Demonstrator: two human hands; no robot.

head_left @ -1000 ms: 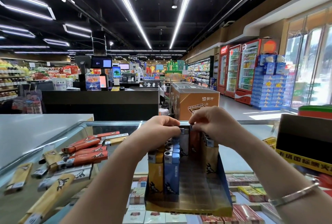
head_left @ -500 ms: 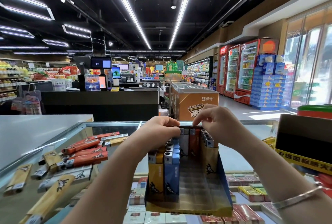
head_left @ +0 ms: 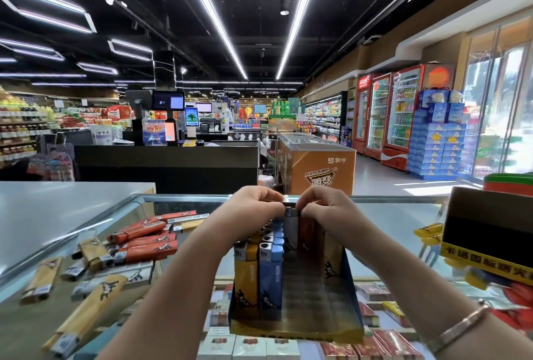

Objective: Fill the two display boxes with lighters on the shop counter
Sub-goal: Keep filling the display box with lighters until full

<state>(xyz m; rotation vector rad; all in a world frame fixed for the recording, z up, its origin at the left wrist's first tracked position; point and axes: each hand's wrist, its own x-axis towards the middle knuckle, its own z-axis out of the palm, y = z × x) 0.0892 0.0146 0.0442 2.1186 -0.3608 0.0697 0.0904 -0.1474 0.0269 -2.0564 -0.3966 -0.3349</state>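
A blue and yellow display box (head_left: 352,296) stands on the glass counter (head_left: 389,215) in front of me, partly filled with upright lighters: a yellow row (head_left: 245,276), a blue row (head_left: 270,273) and more at the back and right side. My left hand (head_left: 253,209) and my right hand (head_left: 326,209) meet over the box's back row and pinch the metal top of a grey lighter (head_left: 290,225) standing there. A second display box (head_left: 487,232), black and yellow, sits at the right edge.
Several loose orange, yellow and grey lighters (head_left: 138,241) lie scattered on the glass at the left. Cigarette packs show under the glass. A white counter (head_left: 57,209) lies to the left, a checkout desk (head_left: 167,163) and an orange freezer (head_left: 317,163) beyond.
My hands have drawn together over the back row; both now pinch the top of the grey lighter. The box and loose lighters have stayed put.
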